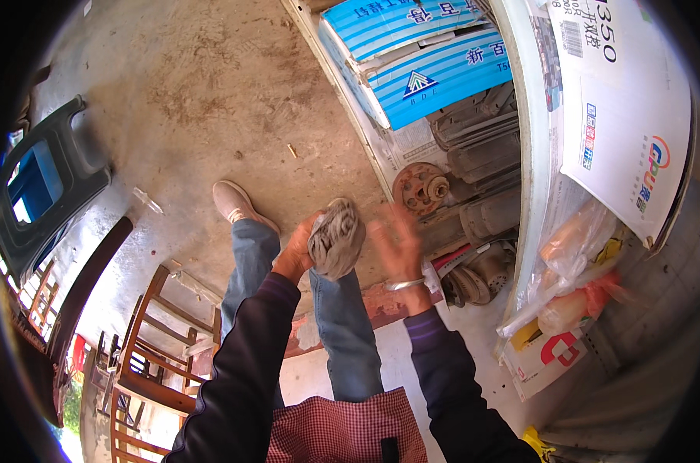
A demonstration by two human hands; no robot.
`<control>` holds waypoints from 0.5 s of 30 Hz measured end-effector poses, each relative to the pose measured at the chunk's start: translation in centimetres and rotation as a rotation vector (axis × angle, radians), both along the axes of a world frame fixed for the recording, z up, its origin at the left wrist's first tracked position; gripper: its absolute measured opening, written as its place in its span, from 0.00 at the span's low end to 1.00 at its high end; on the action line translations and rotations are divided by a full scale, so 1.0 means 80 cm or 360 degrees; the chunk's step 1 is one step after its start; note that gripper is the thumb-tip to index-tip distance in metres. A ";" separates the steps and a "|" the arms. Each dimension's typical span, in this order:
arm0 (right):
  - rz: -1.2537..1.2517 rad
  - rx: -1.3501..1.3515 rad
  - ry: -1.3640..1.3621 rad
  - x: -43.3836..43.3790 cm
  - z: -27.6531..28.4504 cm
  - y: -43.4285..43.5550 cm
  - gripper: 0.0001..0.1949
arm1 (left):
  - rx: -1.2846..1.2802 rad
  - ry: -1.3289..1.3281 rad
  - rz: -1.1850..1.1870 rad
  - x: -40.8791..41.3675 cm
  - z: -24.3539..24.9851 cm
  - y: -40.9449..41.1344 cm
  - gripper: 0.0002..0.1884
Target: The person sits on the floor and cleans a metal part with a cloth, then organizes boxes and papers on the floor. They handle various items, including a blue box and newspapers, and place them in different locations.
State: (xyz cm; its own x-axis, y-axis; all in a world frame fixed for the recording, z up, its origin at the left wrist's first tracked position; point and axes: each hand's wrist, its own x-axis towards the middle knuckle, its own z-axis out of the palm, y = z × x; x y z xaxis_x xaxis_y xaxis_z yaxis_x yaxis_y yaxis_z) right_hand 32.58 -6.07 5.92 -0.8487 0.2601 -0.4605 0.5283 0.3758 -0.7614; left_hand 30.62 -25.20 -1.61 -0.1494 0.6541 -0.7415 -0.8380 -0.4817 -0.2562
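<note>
My left hand (297, 246) grips a crumpled grey rag (337, 240) in front of my legs, holding it by its left side. To the right of the rag is my right hand (397, 242), blurred by motion, its fingers apart and nothing in it. A silver bracelet (406, 284) circles that wrist. Just beyond the right hand, a rusty metal pulley wheel (420, 188) lies at the edge of a low shelf. Worn electric motors (483, 156) with ribbed housings sit behind it.
Blue cardboard boxes (437, 75) stand on the shelf. Above it, a white carton (622, 116) and plastic bags (581, 260) rest on a shelf top. A wooden chair (153, 359) and a dark plastic stool (55, 179) are at left. Stained concrete floor (211, 87) stretches ahead.
</note>
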 end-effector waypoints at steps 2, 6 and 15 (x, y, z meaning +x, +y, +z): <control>-0.0241 0.0569 -0.0023 -0.012 -0.006 0.043 0.23 | -0.0324 0.0190 -0.0424 -0.012 0.014 0.011 0.17; -0.0331 0.1025 -0.0237 -0.023 -0.051 0.095 0.25 | -0.0857 0.1633 -0.1463 -0.025 0.003 0.057 0.15; 0.0084 0.1299 -0.0715 -0.040 -0.062 0.114 0.33 | -0.1514 0.1606 -0.1734 -0.060 -0.029 0.126 0.17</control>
State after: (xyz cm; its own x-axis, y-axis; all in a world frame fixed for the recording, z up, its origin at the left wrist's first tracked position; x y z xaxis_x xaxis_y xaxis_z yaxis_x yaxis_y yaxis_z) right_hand 29.41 3.05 0.95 -0.6550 0.6143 -0.4399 0.6764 0.7362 0.0210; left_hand 25.79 -15.08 -3.91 -0.5779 0.1952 -0.7924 -0.4907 0.6928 0.5285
